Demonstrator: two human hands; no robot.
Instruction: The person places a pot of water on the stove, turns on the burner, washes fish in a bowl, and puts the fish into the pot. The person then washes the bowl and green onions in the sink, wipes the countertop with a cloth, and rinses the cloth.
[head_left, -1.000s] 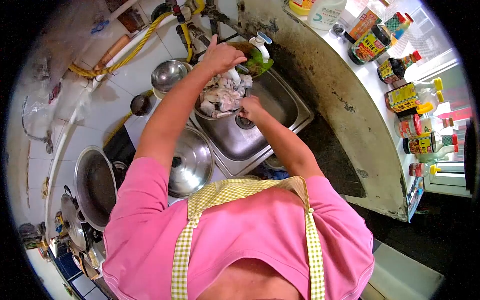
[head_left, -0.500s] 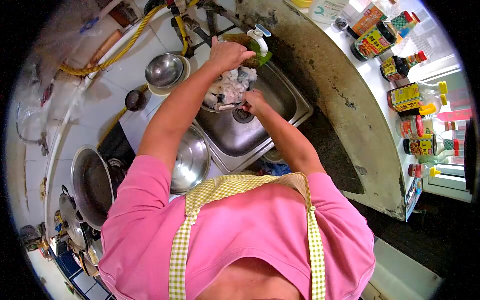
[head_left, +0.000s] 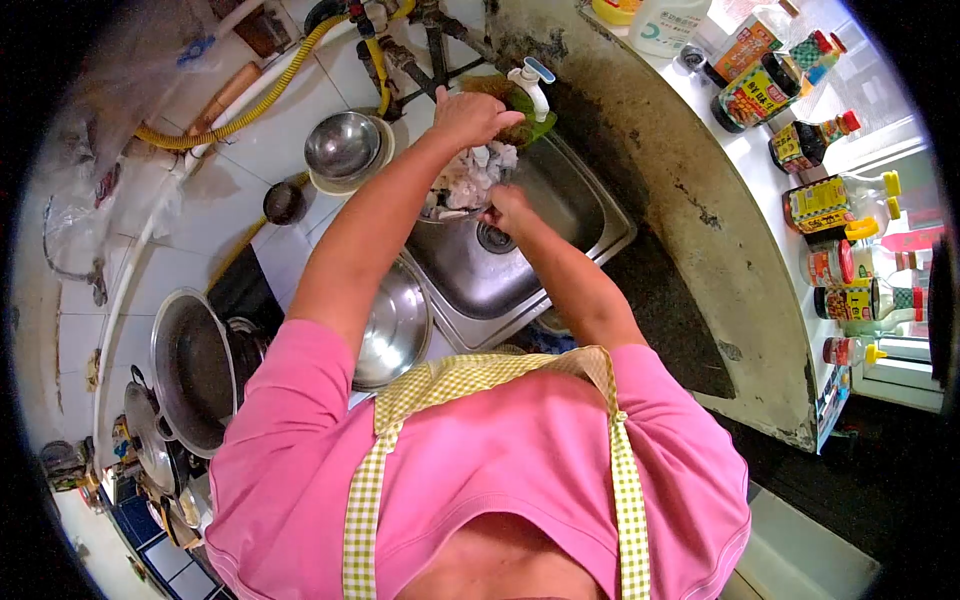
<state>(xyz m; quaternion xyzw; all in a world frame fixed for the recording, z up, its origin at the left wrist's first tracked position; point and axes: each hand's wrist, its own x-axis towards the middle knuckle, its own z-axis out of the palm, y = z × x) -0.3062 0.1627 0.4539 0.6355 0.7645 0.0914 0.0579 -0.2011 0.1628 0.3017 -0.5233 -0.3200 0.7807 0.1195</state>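
Note:
A bowl filled with pale, greyish-pink pieces of raw meat or fish [head_left: 468, 182] is at the left side of the metal sink [head_left: 570, 215]. My right hand [head_left: 508, 208] is closed on the bowl's near right rim. Over the far side of the bowl is my left hand [head_left: 472, 117], fingers apart, reaching in from the left; nothing shows in it. A white tap with a blue handle [head_left: 533, 88] stands just right of that hand. Behind the tap lies something green [head_left: 535, 128], partly hidden.
Left of the sink are a stacked metal bowl [head_left: 343, 146], a ladle [head_left: 284, 203] and a large shiny lid or basin [head_left: 395, 330]. A big pot [head_left: 193, 375] stands further left. Sauce bottles [head_left: 820, 205] line the ledge at right.
My left hand has shifted slightly right and now sits over the bowl's far side with its fingers spread. My right hand stays at the rim. The view has shifted a little.

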